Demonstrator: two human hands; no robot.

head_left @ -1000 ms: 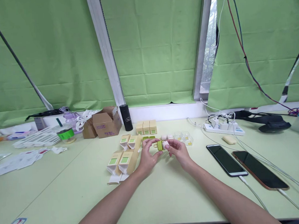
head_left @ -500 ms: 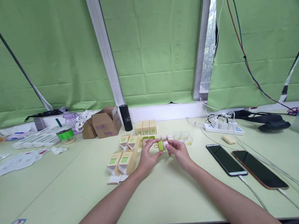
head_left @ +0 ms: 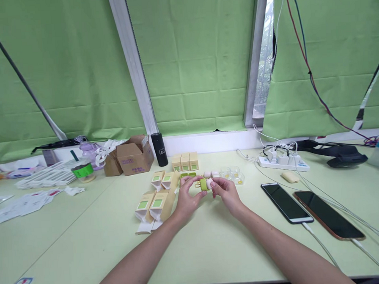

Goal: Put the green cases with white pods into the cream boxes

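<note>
Above the table middle, my left hand (head_left: 186, 200) is closed on a small green case (head_left: 203, 184) with a gold-coloured clasp on its left side. My right hand (head_left: 228, 194) pinches a small pale pink-white piece (head_left: 209, 183) that meets the case's right side. Whether that piece sits inside or only against the case, I cannot tell. Behind my hands lie more green cases (head_left: 188, 174), several pale pieces (head_left: 211, 174) and several clear containers (head_left: 235, 172) with yellow spots. Beside my left hand are several small cream boxes (head_left: 161, 203) with green labels, the front ones with flaps open.
Small closed boxes (head_left: 185, 162) stand at the back, near a black cylinder (head_left: 159, 149) and a brown carton (head_left: 134, 158). To the right lie two phones (head_left: 287, 202) with charging cables and a power strip (head_left: 284, 163). A cup (head_left: 83, 171) stands at left.
</note>
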